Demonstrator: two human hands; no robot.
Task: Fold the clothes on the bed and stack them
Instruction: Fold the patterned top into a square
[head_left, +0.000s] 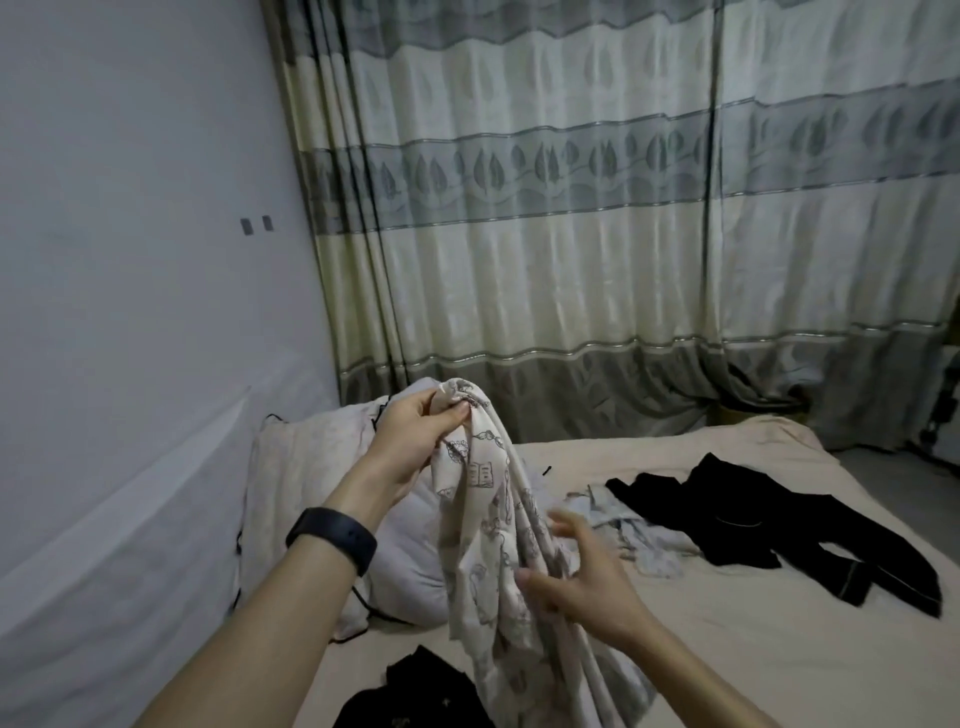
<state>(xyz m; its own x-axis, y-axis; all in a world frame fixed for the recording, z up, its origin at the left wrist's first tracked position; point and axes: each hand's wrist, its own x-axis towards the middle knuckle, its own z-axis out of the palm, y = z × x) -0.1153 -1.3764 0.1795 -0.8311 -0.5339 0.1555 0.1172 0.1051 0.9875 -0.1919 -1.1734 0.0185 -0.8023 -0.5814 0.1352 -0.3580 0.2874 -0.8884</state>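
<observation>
Right hand (576, 582) spread, empty; limp, likely light printed garment (493, 551) hangs below left hand (410, 434)'s pinching fingers (457, 414); grip lower edge.

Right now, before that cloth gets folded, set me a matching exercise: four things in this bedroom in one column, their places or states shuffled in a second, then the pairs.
Things
1. cream printed cloth garment
2. black cloth garment with thin pale piping
3. black rubber wristband
4. white stuffed pillow

States
A. strapped round the left forearm
B. lying spread on the bed, to the right
C. lying by the wall, behind the raised hand
D. hanging from the left hand, pinched in its fingers

Pairs: 1-D, 2-B, 3-A, 4-C.
</observation>
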